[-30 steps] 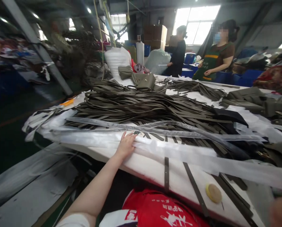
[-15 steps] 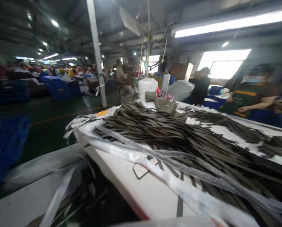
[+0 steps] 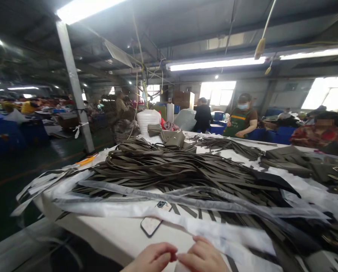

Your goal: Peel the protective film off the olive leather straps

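Observation:
My left hand (image 3: 154,257) is low in the view over the white table's near edge, its fingers curled toward the thumb. Beside it, my right hand (image 3: 202,255) has its fingers bent, with the fingertips of both hands nearly meeting. What either hand holds, if anything, is too small to make out. Just beyond them lies a phone-shaped item (image 3: 151,226), partly under a translucent plastic strip (image 3: 180,218). A large heap of dark olive straps (image 3: 169,164) spreads behind.
Olive pouches (image 3: 175,139) rest behind the straps, near a white foam roll (image 3: 148,121). An orange item (image 3: 86,161) lies at the table's left corner. Across the table stands a person in a green apron (image 3: 237,122); another person (image 3: 319,130) is at the right.
The view has swung to the right and tilted up slightly. Both my hands have come into view at the bottom, where neither showed clearly before.

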Tool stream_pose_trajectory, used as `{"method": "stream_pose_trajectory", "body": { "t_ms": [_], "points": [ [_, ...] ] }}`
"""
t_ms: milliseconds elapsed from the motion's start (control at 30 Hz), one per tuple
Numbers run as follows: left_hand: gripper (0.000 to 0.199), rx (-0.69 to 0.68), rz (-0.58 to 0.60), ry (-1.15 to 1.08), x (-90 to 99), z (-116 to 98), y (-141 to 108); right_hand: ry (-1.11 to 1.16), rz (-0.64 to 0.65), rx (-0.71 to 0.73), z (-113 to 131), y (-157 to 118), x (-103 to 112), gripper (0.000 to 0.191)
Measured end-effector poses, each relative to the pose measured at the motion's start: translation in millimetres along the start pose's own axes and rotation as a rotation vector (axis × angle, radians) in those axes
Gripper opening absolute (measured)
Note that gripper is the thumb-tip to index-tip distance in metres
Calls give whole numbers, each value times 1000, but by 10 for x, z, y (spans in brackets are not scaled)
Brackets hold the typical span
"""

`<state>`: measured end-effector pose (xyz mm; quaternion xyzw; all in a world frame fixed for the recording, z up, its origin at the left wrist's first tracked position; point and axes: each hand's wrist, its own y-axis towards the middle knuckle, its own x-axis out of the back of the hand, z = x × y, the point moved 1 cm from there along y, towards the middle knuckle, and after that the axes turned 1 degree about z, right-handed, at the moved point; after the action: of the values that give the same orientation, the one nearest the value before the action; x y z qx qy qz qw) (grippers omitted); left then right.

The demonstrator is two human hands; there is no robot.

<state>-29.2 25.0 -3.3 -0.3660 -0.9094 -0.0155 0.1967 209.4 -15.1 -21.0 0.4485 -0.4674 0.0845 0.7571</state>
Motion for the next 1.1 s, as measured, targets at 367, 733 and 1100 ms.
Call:
{"method": "stream_pose_trajectory", "body": {
  "t_ms": [367, 733, 1100],
  "points": [
    [54, -23, -104, -464, -721, -257, 877, 550, -485, -974, -333, -366, 427, 42],
    [59, -9, -50, -442, -707, -129, 809, 978, -334, -997, -193, -97, 337, 40],
    [75, -24, -93, -397, -764, -46, 847, 938, -378, -995, -238, -156, 15, 59]
  ]
}}
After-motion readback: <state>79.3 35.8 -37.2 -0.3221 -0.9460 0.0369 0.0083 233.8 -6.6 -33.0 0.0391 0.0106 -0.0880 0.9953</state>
